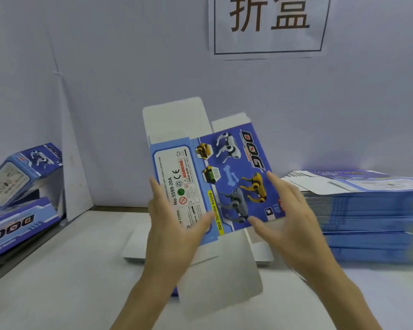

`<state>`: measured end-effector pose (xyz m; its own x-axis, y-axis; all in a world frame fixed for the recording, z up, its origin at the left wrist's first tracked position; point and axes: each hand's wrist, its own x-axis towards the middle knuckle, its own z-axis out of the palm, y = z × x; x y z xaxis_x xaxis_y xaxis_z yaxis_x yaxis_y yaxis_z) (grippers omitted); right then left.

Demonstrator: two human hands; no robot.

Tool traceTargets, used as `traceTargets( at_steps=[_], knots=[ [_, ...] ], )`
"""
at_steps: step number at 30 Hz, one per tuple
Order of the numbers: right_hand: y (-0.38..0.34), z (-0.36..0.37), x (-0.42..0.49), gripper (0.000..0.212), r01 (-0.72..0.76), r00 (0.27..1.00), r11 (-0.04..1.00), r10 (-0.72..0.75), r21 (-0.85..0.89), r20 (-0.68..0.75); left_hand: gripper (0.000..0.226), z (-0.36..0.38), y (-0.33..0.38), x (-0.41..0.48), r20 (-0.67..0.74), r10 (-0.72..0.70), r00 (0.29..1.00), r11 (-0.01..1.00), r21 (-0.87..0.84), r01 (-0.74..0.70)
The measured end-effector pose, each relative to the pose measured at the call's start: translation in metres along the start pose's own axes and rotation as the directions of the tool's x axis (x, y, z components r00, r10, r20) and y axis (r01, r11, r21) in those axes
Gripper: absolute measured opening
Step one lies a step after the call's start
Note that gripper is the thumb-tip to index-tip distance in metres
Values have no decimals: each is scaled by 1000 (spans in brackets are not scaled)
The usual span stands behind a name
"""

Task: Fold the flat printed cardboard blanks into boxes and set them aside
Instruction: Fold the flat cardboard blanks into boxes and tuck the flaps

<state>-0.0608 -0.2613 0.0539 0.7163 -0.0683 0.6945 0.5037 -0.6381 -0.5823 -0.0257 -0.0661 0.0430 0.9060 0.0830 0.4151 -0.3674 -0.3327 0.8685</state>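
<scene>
Both grips were on one cardboard blank [227, 177], which was held up over the counter [57, 282], a little tilted, with its printed blue face toward the camera. The left grip [174, 225] held the lower left part of the blank: its thumb lay on the printed face and its fingers went up along the left edge. The right grip [289, 217] had its fingers straight and spread apart. The thumb touched the lower edge and the forefinger touched the right edge, so this grip was not closed around the blank.

White flaps of the blank stood out above the printed part and hung down below it, between the two wrists. On the right side of the counter lay a high stack of flat blanks [367, 210], well apart from the held one. At the far left two folded boxes [22, 175] with the same print leaned one above the other. On the pale wall behind hung a paper sign [270, 25] with two large dark characters.
</scene>
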Motion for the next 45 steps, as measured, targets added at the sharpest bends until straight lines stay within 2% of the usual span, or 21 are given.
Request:
traceTargets(
  at_steps=[1,3,6,9,11,15,18,21,24,27,32,34,36,37,39,41,43,45],
  knots=[
    [0,2,0,80,18,999,999,-20,-47,-44,134,2,2,-3,19,-9,1000,986,168,6],
    [-2,5,0,76,48,994,997,-53,-52,-93,150,4,3,-7,42,-24,999,922,387,6],
    [-4,4,0,56,-60,991,980,82,192,-109,152,7,1,-6,50,-52,997,876,482,22],
    [-4,2,2,44,-120,983,911,164,395,-78,150,2,0,-3,94,-49,994,874,487,-3],
    [-5,1,2,42,-126,984,879,169,460,-55,150,-1,-3,-1,112,-49,992,881,473,-10],
    [-2,6,0,42,-142,989,876,143,460,33,147,-7,-8,2,54,-28,998,913,408,3],
    [-2,11,0,44,-145,989,853,143,501,42,151,-11,-11,4,91,9,996,950,310,-37],
    [-3,9,3,50,-204,968,725,252,658,23,153,-16,-8,5,163,0,987,951,305,-50],
    [4,8,3,43,-278,939,632,338,724,65,148,-14,-7,5,186,-21,982,970,241,-24],
    [1,7,2,40,-261,950,683,306,682,57,140,-10,-7,3,153,8,988,987,159,-33],
    [-10,20,-1,52,-141,984,891,173,432,-35,134,-9,-6,2,224,58,973,998,-3,-59],
    [-13,25,-2,48,-167,981,887,193,431,-17,133,-11,-1,0,300,70,951,996,-76,-49],
    [-14,29,-2,42,-185,980,874,201,450,13,130,-13,8,-2,410,68,909,974,-226,29],
    [-13,31,-3,40,-191,980,868,193,459,41,124,-13,11,-3,443,73,893,926,-362,104],
    [-12,37,-6,40,-209,977,891,172,403,126,99,-13,15,-5,484,104,869,785,-577,227],
    [-12,47,-13,45,-230,963,933,177,278,202,66,-12,17,-8,510,94,855,746,-605,279],
    [-14,52,-14,56,-310,948,864,247,397,203,33,-15,15,-6,463,14,886,767,-573,288],
    [-9,45,-10,60,-358,932,756,328,547,157,18,-19,8,1,432,-43,901,775,-555,303]
  ],
)
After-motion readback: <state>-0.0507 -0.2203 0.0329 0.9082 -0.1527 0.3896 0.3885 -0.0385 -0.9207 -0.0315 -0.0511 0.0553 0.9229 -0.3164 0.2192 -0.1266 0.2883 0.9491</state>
